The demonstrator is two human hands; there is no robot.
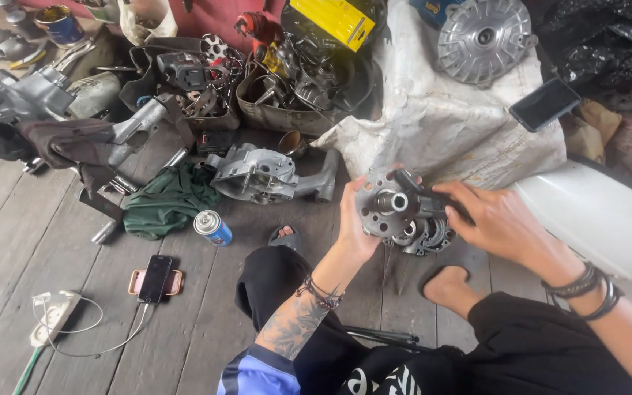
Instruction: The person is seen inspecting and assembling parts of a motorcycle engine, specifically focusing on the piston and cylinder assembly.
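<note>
The round metal part (396,211) is grey and dirty, with holes around its face and a shiny tube sticking out of the middle. It is held up above the wooden floor (53,241), just in front of the white sack (440,124). The left hand (354,223) is wrapped around its left edge, palm against the metal. The right hand (495,219) reaches in from the other side, fingers curled and pinching a dark piece on the part.
</note>
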